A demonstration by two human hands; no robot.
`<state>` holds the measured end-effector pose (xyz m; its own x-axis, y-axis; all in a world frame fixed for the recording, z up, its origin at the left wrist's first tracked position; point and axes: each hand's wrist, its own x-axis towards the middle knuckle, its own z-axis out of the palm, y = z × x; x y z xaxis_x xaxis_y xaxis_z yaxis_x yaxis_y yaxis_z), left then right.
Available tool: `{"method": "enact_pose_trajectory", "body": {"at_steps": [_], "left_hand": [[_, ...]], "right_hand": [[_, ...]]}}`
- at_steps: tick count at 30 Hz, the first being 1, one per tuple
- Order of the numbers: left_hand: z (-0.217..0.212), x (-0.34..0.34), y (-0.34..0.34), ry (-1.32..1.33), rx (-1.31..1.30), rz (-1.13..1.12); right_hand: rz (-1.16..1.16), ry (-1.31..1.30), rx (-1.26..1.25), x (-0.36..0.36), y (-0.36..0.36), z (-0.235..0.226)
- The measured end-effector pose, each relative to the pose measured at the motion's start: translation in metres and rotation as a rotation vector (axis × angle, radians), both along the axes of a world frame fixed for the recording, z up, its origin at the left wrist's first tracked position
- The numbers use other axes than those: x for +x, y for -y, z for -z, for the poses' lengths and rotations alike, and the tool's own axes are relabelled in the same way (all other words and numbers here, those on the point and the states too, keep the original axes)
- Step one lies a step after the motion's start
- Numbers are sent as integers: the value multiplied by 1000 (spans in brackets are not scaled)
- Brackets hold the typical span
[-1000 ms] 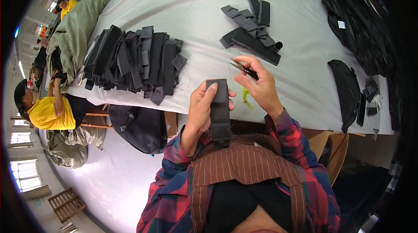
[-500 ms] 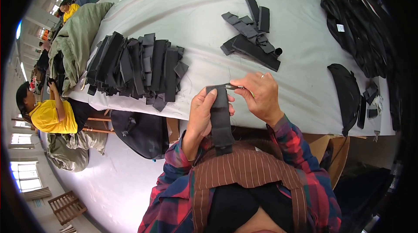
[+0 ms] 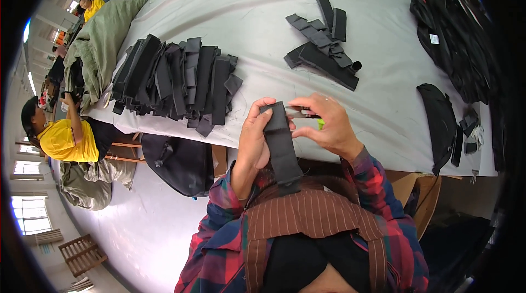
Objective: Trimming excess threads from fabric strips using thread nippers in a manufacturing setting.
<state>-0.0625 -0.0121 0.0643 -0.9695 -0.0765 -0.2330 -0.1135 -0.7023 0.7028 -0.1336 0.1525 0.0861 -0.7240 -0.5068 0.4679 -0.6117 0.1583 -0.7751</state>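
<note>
1. The left hand [image 3: 255, 142] grips a black fabric strap piece [image 3: 280, 148] at the near edge of the grey desk [image 3: 263, 24], its fingers closed around the strap's upper part while the lower end hangs toward the striped apron [image 3: 312, 222].
2. The right hand [image 3: 329, 126] pinches small thread snips [image 3: 307, 113], which have a green end, with their tip touching the strap's top edge.
3. Judging from this, loose threads are being trimmed: keep the strap taut, cut close without nicking the fabric, and keep the left thumb clear.
4. Beyond the strap lie a row of black strap pieces [image 3: 175, 79] to the left and a smaller pile [image 3: 323, 46] to the right.
</note>
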Motion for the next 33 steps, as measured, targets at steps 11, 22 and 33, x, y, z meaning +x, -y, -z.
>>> {"method": "enact_pose_trajectory", "body": {"at_steps": [11, 22, 33], "left_hand": [[9, -2, -12, 47, 91, 47], [29, 4, 7, 204, 183, -57], [24, 5, 3, 179, 240, -24]], "right_hand": [[22, 523, -37, -12, 20, 15], [-7, -74, 203, 10, -10, 22], [25, -27, 101, 15, -3, 36]]}}
